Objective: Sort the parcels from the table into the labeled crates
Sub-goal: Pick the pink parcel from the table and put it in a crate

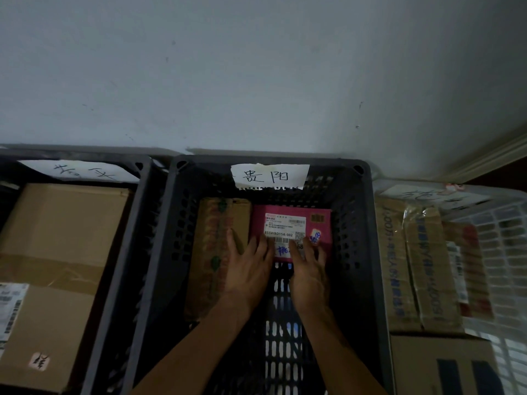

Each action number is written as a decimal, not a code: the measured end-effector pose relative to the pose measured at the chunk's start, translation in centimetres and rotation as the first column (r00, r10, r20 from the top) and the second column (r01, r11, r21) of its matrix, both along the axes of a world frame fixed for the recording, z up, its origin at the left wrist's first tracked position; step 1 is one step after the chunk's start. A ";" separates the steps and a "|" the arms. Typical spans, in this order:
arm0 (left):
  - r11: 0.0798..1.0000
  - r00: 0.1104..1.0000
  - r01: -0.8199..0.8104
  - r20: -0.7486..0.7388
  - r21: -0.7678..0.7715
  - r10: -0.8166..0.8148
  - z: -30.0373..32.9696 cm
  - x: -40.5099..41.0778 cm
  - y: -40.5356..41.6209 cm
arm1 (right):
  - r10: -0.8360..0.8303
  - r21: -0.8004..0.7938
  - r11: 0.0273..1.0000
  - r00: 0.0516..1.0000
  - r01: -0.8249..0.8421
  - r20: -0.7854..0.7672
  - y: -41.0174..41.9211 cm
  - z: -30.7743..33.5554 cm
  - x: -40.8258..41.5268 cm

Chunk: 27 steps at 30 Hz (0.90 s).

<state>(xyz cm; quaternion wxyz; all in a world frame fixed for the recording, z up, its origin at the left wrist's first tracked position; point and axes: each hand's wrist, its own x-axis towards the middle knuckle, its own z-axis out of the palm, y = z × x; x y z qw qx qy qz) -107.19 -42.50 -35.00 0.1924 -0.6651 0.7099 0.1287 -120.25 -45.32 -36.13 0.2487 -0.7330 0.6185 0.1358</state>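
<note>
**Sorting in progress: pink parcel seated in centre crate**

The left hand [247, 266] and right hand [308, 273] rest with straight fingers on the pink parcel [291, 232], gripping nothing. The parcel lies at 12 o'clock inside the dark centre crate [356, 252], touching a brown parcel [216, 252] at 9 o'clock. The left crate [137, 223] and white crate [507, 238] already hold boxes. The table is out of view; remaining parcels cannot be judged.

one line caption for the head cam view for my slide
Both hands, left and right, set a pink parcel beside a brown box in the dark middle crate.
</note>
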 end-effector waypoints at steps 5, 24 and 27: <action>1.000 1.000 -0.004 -0.011 -0.010 0.004 0.1 0.1 0.0 | -0.086 -0.027 0.996 0.995 0.088 0.048 0.3 0.0 -0.1; 1.000 1.000 0.012 0.008 0.007 -0.012 -1.0 0.1 0.3 | -0.127 -0.021 0.992 0.990 0.126 -0.068 -1.6 0.6 1.0; 1.000 1.000 0.023 0.013 0.017 -0.024 -0.9 0.0 0.3 | -0.045 0.015 0.999 0.996 0.046 -0.075 -0.5 0.1 0.3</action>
